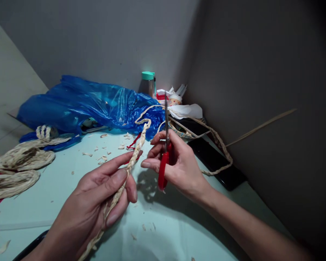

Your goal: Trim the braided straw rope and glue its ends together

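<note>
My left hand [97, 195] is closed around a pale braided straw cord [137, 152], pinching it between thumb and fingers. The braid runs up from the bottom edge, through my fingers, toward the blue bag and loops off to the right. My right hand [176, 163] grips red-handled scissors [163, 170], blades pointing straight up and closed, just right of the braid. Both hands hover over the pale green table [57, 188].
A crumpled blue plastic bag [92, 101] lies at the back. Bundles of raw straw fibre [13, 166] sit at the left. A teal-capped bottle [148, 83], cups and paper crowd the corner. A black phone [214, 159] lies near the right wall. Straw trimmings litter the table.
</note>
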Tool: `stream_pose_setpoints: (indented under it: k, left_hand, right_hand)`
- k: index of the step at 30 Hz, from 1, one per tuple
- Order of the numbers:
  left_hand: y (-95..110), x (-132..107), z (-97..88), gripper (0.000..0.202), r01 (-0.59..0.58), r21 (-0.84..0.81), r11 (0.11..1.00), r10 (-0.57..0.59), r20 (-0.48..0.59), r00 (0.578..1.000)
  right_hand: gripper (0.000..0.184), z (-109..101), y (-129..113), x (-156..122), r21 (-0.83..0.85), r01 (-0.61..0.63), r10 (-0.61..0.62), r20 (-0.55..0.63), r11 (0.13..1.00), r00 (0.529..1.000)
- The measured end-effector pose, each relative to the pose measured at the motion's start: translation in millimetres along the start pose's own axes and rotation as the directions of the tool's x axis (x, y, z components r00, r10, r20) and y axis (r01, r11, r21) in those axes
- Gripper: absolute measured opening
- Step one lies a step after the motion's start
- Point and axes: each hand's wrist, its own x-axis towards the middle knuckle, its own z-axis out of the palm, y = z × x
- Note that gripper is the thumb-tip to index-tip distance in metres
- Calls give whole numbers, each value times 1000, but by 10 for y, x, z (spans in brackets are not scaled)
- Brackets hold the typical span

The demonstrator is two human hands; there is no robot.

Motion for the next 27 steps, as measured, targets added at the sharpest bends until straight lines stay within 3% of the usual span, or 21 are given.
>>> stream_pose_setpoints:
  k: [5,13,20,27]
  left_hand:
    - [-77,28,-32,68,-57,83,995,48,103,994]
    - [-69,0,-10,46,-75,219,973,58,85,995]
    - [-110,34,-30,28,-15,117,993,-4,161,987]
    - [-27,-2,-3,23,100,-39,994,-97,88,991]
  right_hand:
    - [42,103,-19,-28,257,-95,93,20,962,996]
    - [41,107,-58,-21,270,-138,150,-24,953,988]
    - [36,89,-80,-46,199,-89,101,-50,976,994]
    - [38,49,-54,-14,260,-68,91,-77,963,993]
